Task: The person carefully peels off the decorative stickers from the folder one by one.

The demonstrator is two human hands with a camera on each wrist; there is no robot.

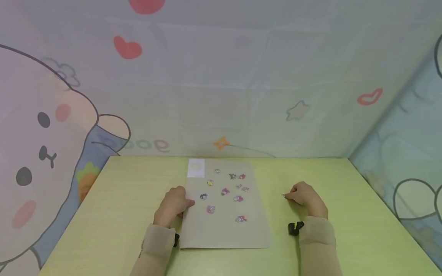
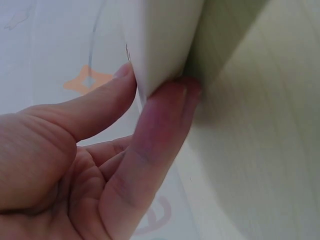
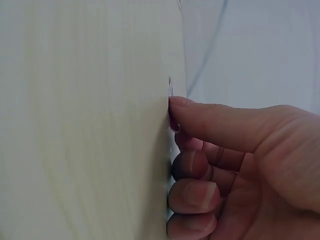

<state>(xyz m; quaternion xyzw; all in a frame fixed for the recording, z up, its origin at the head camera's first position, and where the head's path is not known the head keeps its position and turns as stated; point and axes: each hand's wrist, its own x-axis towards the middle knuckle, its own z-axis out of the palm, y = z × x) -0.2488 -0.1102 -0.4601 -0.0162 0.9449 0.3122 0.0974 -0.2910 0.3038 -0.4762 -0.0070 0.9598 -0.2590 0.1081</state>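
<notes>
Between a pale board (image 1: pixel 221 234) and the desk's (image 1: pixel 362 230) right edge, the right hand (image 1: pixel 305 197) pinches a small sticker (image 1: pixel 283 195); the left hand (image 1: pixel 171 205) pinches the board's left edge.

A pale yellowish, wood-grained bench (image 1: pixel 117 218) is backed by a light, creased cloth (image 1: pixel 221 76), on which a red heart (image 1: pixel 127 48), a pale star (image 1: pixel 297 111) and an orange four-pointed star (image 1: pixel 217 143) are printed. The left side is filled by a large cartoon bear (image 1: pixel 65 138), and the right is bounded by a bluish-green cloth panel (image 1: pixel 407 142); soft light is spread over all.
</notes>
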